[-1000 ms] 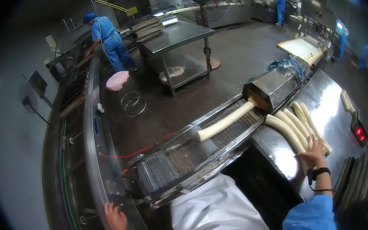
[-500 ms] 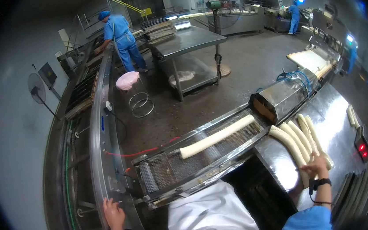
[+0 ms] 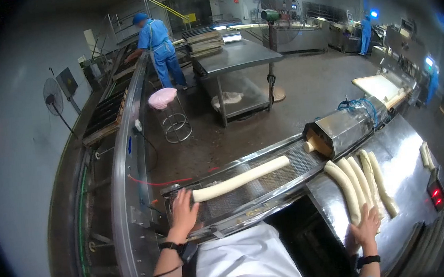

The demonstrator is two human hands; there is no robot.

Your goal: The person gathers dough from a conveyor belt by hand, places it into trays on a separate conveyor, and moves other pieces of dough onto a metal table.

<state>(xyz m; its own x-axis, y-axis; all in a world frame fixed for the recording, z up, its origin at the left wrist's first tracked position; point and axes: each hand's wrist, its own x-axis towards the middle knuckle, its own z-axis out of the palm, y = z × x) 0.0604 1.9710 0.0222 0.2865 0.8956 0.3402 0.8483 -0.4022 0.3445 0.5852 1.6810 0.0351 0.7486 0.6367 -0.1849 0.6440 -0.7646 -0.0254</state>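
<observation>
A long pale dough roll point(image 3: 242, 179) lies along the mesh conveyor belt point(image 3: 223, 206). My left hand point(image 3: 184, 214) is at its near-left end, fingers stretched out and fingertips right by the dough. On the steel table point(image 3: 402, 145) to the right, several dough rolls point(image 3: 345, 185) lie side by side. My right hand point(image 3: 367, 227) rests with spread fingers at the near ends of the middle rolls, not wrapped around any. The tip of another dough roll point(image 3: 308, 146) pokes out of the metal housing point(image 3: 346, 126) over the belt.
A metal rail point(image 3: 123, 164) runs along my left side. Beyond the belt stand a stool with a pink cover point(image 3: 163, 98) and a steel work table point(image 3: 240, 54). One person in blue point(image 3: 161, 51) works at the left line, another point(image 3: 365, 35) far right. Scale with red digits point(image 3: 436, 196).
My left hand has moved from the rail to the left end of the dough roll, which has shifted left along the belt. A new tip shows at the housing. My right hand has moved nearer to me.
</observation>
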